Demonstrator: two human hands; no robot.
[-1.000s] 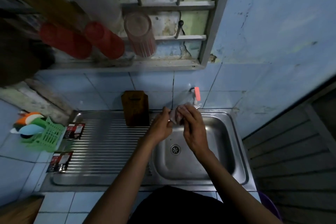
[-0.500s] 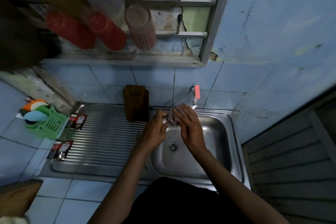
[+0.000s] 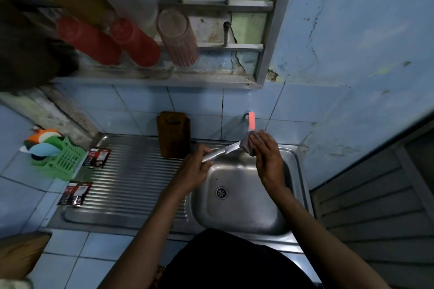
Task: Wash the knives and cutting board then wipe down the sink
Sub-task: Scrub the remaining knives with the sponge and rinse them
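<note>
My left hand (image 3: 196, 169) has its fingers curled round the steel handle of a knife (image 3: 223, 151), and my right hand (image 3: 266, 156) pinches a greyish cloth (image 3: 247, 145) folded over the far end of the blade, so both hands are closed on something. The knife lies nearly level, tilted up a little toward the right, above the back edge of the sink (image 3: 242, 213) basin, whose drain (image 3: 221, 192) sits between my forearms. To the left of the basin the ribbed draining board (image 3: 131, 180) carries two dark sachets (image 3: 75, 193) at its left edge (the print on them is too small for me to read). Beyond my left hand the brown cutting board (image 3: 173, 134) stands upright against the tiled wall, at the back of the draining board. A green plastic basket (image 3: 62, 162) with coloured utensils in it sits on the tiles left of the sink. Just behind the cloth is the tap (image 3: 250, 121) with its orange lever. Higher up, a ledge holds two red cups (image 3: 133, 42) and one clear ribbed cup (image 3: 177, 36).
</note>
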